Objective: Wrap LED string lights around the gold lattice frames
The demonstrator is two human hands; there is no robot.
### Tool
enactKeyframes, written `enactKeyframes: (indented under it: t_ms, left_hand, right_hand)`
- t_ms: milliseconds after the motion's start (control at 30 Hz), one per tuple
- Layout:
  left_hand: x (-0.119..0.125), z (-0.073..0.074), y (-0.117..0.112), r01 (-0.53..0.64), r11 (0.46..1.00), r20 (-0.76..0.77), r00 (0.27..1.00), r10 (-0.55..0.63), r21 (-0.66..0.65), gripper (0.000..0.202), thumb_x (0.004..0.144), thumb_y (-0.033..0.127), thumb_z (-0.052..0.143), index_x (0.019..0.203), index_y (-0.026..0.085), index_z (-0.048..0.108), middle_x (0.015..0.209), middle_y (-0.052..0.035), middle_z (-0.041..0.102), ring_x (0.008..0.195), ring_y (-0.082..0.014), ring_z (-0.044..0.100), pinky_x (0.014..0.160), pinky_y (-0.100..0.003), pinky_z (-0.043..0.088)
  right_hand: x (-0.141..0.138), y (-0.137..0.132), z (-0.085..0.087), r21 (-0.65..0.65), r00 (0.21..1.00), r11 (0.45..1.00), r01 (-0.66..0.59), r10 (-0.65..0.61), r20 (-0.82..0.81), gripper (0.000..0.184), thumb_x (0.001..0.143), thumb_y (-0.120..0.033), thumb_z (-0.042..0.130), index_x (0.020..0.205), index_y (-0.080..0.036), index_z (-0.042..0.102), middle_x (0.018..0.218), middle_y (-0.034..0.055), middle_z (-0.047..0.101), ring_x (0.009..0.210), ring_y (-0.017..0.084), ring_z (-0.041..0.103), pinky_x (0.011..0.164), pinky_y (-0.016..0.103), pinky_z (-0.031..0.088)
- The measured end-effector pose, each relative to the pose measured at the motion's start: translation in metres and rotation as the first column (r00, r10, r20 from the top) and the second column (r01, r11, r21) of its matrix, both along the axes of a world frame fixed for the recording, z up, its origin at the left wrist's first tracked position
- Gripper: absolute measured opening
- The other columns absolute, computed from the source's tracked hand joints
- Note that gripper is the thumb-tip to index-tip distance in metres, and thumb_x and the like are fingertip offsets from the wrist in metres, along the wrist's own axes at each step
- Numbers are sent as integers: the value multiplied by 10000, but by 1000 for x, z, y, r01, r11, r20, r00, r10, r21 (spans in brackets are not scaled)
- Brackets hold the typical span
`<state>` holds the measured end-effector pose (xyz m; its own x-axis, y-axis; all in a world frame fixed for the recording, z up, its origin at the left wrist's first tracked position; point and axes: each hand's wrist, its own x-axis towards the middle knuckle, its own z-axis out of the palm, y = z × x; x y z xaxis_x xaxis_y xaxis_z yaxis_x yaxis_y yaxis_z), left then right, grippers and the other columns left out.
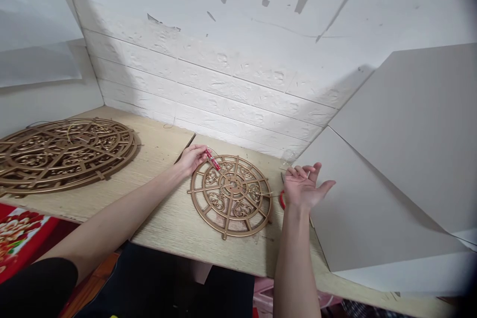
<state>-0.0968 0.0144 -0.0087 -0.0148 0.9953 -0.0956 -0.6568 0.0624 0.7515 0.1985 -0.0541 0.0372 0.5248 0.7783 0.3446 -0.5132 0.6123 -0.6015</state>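
A round gold openwork disc [231, 194] lies flat on the light wooden tabletop [167, 218] in front of me. My left hand [194, 158] rests at its upper left rim, fingers pinched on a small red piece [213, 160] with a thin wire leading off it. My right hand [303, 186] hovers palm up beside the disc's right edge, fingers spread, with a fine wire running toward it. A red object [282, 199] is partly hidden behind that wrist.
A stack of larger gold openwork discs [63, 151] lies at the table's left end. White boards [391, 174] lean at the right. A white brick-pattern wall [231, 94] backs the table. Red patterned material [17, 236] shows at lower left.
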Motion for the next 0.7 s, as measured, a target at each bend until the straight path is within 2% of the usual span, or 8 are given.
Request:
enactKeyframes:
  t_ms: [100,200,300,367,433,533,633,700]
  left_hand:
    - [0,1,0,6,1000,-3,1000,-6,0,112,778,9,560,688,73,577,665,-110,665,458,-56,532,471,-145,455]
    - [0,2,-1,4,1000,3,1000,-4,-5,119,778,-2,551,689,72,578,658,-108,665,460,-58,537,467,-142,454]
    - [0,4,-2,-7,1000,6,1000,7,-8,122,782,-9,541,698,73,576,650,-105,662,466,-61,544,460,-136,447]
    - [0,4,-2,0,1000,6,1000,0,-2,122,784,-9,539,700,71,578,654,-107,663,462,-57,536,461,-134,446]
    - [0,3,-2,5,1000,7,1000,-5,0,126,783,-11,538,697,70,581,656,-106,663,456,-53,527,459,-134,445]
    - [0,3,-2,6,1000,9,1000,-6,0,127,781,-9,542,693,71,586,659,-106,663,469,-59,535,456,-135,442]
    - [1,3,-2,2,1000,6,1000,-2,-1,120,778,-2,552,692,73,589,665,-109,665,477,-64,540,456,-141,440]
    - [1,4,-2,-2,1000,2,1000,2,-4,116,775,-4,555,694,72,588,668,-112,667,467,-62,534,455,-145,438]
  right_hand:
    - [7,1,-3,57,999,998,-33,34,-18,394,803,-632,480,793,-278,652,630,-24,557,477,91,416,522,261,353]
    - [4,4,-3,2,995,995,-103,103,-19,300,753,-550,615,798,-256,657,623,-40,560,471,70,410,509,232,347]
    - [-11,7,-3,-158,966,984,-85,120,231,285,693,-470,711,792,-206,671,655,-22,605,494,68,443,499,216,357]
    - [-24,6,-5,-247,827,968,-49,178,534,261,674,-398,742,803,-176,692,690,10,649,547,90,502,528,224,393]
    - [-38,5,-8,-333,586,939,-87,319,745,245,664,-352,750,818,-165,715,723,31,678,615,122,557,578,244,432]
    - [-53,4,-13,-450,290,873,-189,487,823,196,664,-321,737,790,-170,735,695,19,676,583,120,546,561,241,426]
    - [-61,4,-17,-454,132,850,-267,499,856,129,689,-253,698,788,-187,749,707,12,669,574,108,521,538,220,406]
    - [-64,4,-19,-438,73,844,-310,480,874,131,690,-200,671,790,-199,755,739,15,669,611,115,536,548,216,420]
